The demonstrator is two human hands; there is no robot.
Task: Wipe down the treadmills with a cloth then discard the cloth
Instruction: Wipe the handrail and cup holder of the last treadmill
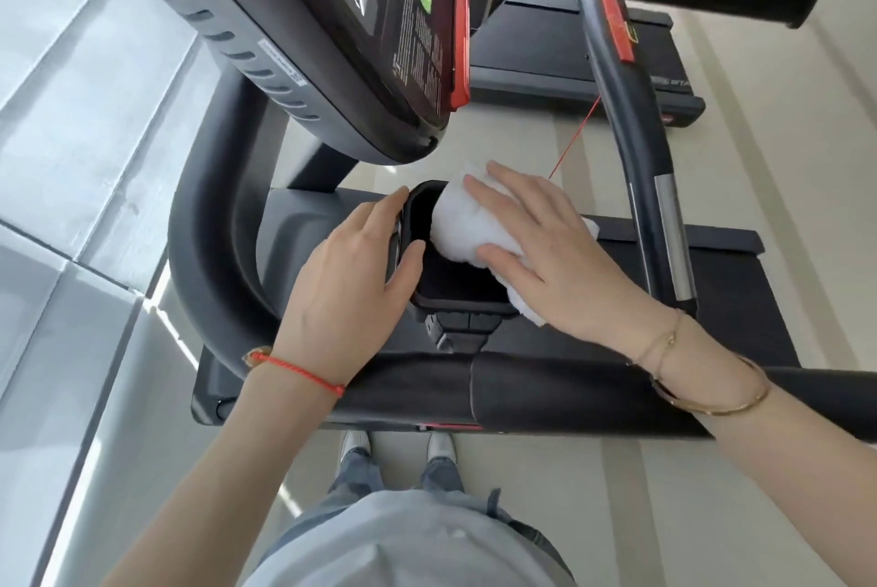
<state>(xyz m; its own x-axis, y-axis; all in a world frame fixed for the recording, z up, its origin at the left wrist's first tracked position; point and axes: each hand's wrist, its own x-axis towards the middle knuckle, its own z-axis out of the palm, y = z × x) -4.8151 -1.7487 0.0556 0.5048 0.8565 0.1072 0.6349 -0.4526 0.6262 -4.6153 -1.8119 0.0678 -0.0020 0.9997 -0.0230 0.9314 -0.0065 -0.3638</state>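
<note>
A black treadmill [228, 216] fills the view, seen from above. At its middle sits a small black tray [455, 287] fixed above the front handlebar [545, 392]. A white cloth [458, 225] lies over the tray's right part. My right hand [555, 249] presses flat on the cloth with fingers spread and straight. My left hand [351, 273] holds the tray's left rim, thumb on the inner edge and fingers curled round the outside.
The console [332, 17] hangs over the far side of the tray. A right side rail [626, 121] with a red tag and red cord runs close to my right hand. A second treadmill [569, 50] stands beyond. Windows line the left.
</note>
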